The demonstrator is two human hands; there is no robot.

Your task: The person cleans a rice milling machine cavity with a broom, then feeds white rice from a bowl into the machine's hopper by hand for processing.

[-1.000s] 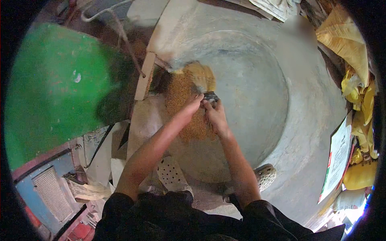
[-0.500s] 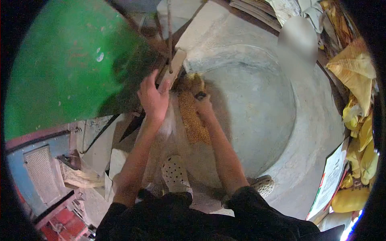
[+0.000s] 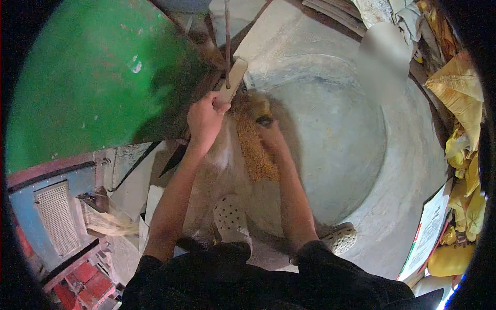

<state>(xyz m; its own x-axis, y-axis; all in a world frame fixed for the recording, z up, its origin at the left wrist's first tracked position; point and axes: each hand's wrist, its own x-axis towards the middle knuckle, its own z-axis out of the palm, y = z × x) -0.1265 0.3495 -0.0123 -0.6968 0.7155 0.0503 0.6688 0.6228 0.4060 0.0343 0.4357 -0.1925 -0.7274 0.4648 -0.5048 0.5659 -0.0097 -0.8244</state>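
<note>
My left hand [image 3: 206, 121] is closed on the lower end of a pale wooden piece [image 3: 235, 77], which a thin rod or cord meets from above. To its right, my right hand [image 3: 271, 138] grips a tool with a dark band and a yellowish head [image 3: 261, 109]; its exact kind is unclear. Below and left of that hand lies a strip of golden grain [image 3: 254, 155] at the left side of a round grey concrete basin [image 3: 336, 139].
A large green metal panel [image 3: 93, 77] fills the upper left, above a blue machine part with a perforated plate [image 3: 58, 217]. Yellow bags [image 3: 452, 258] and a white printed sheet [image 3: 426, 232] are at the right. Perforated clogs [image 3: 231, 217] stand below my hands.
My left hand has closed round the wooden piece, its fingers having been more spread before. The whole view has shifted slightly. My right hand still holds the tool over the grain.
</note>
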